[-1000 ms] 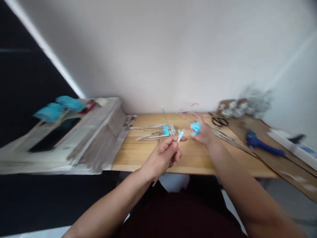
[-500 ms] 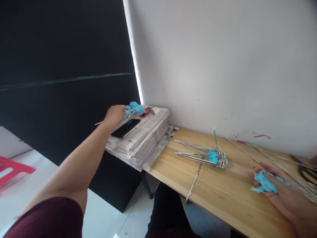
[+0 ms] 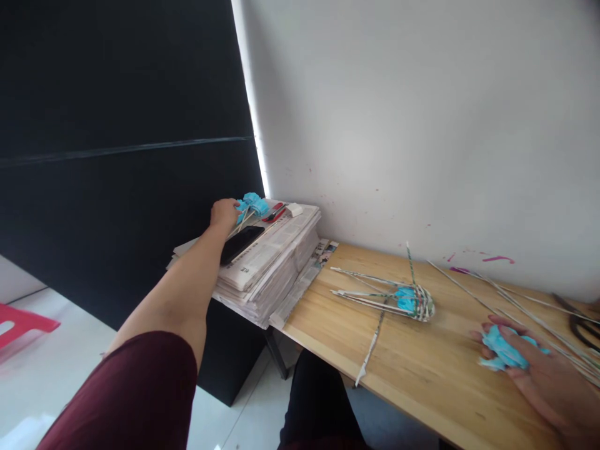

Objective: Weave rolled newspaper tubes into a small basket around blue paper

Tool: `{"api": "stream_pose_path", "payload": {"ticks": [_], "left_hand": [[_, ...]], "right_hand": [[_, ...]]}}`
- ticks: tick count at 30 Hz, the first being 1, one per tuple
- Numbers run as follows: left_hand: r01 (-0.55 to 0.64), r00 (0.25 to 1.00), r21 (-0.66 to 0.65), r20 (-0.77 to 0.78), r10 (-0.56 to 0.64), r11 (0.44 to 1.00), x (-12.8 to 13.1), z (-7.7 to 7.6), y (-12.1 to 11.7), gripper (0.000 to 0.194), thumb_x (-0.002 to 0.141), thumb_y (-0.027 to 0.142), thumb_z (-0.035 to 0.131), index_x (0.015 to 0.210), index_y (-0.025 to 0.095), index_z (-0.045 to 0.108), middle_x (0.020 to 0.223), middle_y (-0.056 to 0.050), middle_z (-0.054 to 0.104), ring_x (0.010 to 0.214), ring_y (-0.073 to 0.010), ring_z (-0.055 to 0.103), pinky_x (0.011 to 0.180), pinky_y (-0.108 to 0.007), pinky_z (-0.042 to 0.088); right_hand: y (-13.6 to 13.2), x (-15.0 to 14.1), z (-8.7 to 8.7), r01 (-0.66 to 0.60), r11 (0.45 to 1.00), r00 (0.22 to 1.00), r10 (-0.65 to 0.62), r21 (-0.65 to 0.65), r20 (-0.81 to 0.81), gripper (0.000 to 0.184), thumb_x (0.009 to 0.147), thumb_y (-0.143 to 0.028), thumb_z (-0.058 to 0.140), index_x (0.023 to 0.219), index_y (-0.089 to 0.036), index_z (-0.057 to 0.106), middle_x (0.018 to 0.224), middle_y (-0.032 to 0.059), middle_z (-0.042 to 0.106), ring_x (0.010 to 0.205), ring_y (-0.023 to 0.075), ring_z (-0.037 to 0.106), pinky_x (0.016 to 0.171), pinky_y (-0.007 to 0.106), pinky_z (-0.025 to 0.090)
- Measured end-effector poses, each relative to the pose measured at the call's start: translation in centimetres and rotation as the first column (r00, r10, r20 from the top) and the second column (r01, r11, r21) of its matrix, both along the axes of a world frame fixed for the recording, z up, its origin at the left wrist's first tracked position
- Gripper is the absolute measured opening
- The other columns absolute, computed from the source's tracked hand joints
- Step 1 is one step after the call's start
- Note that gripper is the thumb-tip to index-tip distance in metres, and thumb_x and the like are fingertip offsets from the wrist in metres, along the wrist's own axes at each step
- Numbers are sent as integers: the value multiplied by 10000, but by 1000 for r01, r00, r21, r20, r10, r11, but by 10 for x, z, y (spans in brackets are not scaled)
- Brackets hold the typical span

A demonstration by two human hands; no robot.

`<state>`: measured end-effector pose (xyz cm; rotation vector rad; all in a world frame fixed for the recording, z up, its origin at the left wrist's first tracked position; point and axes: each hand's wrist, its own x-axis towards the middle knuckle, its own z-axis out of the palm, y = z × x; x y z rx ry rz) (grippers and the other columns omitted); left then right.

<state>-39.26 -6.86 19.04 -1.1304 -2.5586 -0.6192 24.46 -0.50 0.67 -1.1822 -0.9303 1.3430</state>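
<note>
At the far left end of the bench, my left hand (image 3: 225, 214) reaches over a newspaper stack (image 3: 262, 275). Its fingers are curled against the edge of a blue paper flower (image 3: 242, 209); part of the grip is hidden. Thin sticks run from the blue flowers beside a black phone (image 3: 241, 244). On the right, my right hand (image 3: 539, 369) is closed round crumpled blue crepe paper (image 3: 504, 347), palm up above the wooden bench top. Between the hands lies a small woven paper basket (image 3: 424, 304) with long loose strands and blue paper inside.
A red-handled cutter (image 3: 274, 213) and a small white roll (image 3: 294, 210) sit on the newspapers. Long rolled-paper strips (image 3: 520, 305) and dark-handled scissors (image 3: 581, 325) lie at the right. A black panel (image 3: 131, 206) rises on the left, a white wall behind. Red plastic (image 3: 28, 325) stands lower left.
My left forearm has swung to the right, now covering part of the phone, while the hand stays by the blue flowers. My right hand still holds the blue crepe paper, almost unmoved.
</note>
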Motion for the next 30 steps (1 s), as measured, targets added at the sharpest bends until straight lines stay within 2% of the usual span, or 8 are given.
{"api": "stream_pose_path", "payload": {"ticks": [6, 9, 11, 13, 16, 17, 21, 30], "left_hand": [[184, 980, 171, -114, -166, 968, 53, 19, -16, 285, 936, 275, 585, 1108, 136, 764, 1113, -60, 776, 968, -192, 661, 933, -305, 491], [445, 895, 293, -176, -409, 846, 122, 15, -29, 292, 942, 353, 616, 1074, 145, 774, 898, -5, 773, 781, -119, 629, 867, -297, 521], [636, 755, 371, -116, -645, 677, 176, 0, -38, 264, 931, 354, 662, 1084, 169, 773, 890, 1, 776, 767, -108, 649, 793, -256, 533], [829, 491, 359, -97, -866, 430, 231, -26, -46, 155, 894, 302, 730, 995, 197, 781, 914, -7, 779, 809, -120, 674, 773, -241, 546], [941, 108, 325, -15, -994, 97, 309, -74, -50, 198, 918, 260, 706, 1108, 219, 745, 1083, -65, 753, 916, -153, 701, 752, -256, 580], [942, 64, 330, 0, -998, 60, 331, -89, -48, 266, 926, 262, 695, 1189, 232, 717, 1194, -92, 722, 1050, -187, 694, 842, -305, 594], [916, -25, 399, -37, -999, -38, 394, -127, -28, 608, 868, 323, 768, 1434, 257, 555, 1357, -138, 604, 1306, -262, 568, 1131, -485, 473], [952, 20, 307, 0, -1000, 19, 419, -157, -20, 638, 914, 142, 638, 1506, 309, 469, 1442, -126, 542, 1361, -272, 533, 1125, -490, 481]], "right_hand": [[-5, -5, 0, 16, 1000, 1000, -16, 6, -6, 236, 590, -363, 838, 790, -359, 712, 1067, 126, 718, 937, 300, 741, 597, 397, 581], [-12, -10, 13, 45, 999, 993, -48, -28, -112, 169, 735, -379, 785, 827, -268, 698, 832, 42, 691, 728, 182, 725, 567, 266, 587], [-14, -15, 22, 17, 999, 958, -30, -50, -284, 158, 850, -380, 719, 846, -238, 651, 763, 1, 673, 671, 155, 705, 499, 222, 555], [-15, -22, 32, -26, 996, 908, -14, -89, -418, 175, 909, -364, 686, 845, -220, 610, 741, -6, 679, 658, 143, 701, 494, 200, 549], [-23, -34, 46, -148, 983, 835, 65, -109, -547, 178, 949, -370, 658, 893, -206, 617, 777, 16, 706, 759, 167, 740, 586, 229, 602], [-28, -39, 50, -177, 978, 822, 87, -107, -564, 185, 957, -380, 650, 903, -205, 622, 788, 21, 713, 764, 174, 744, 608, 251, 616], [-50, -53, 55, -281, 949, 782, 142, -141, -607, 249, 977, -427, 621, 891, -194, 634, 791, 28, 732, 677, 165, 722, 621, 291, 625], [-72, -63, 32, -361, 924, 788, 229, -127, -572, 213, 961, -396, 638, 892, -199, 683, 781, 8, 734, 679, 139, 679, 554, 218, 535]]}}
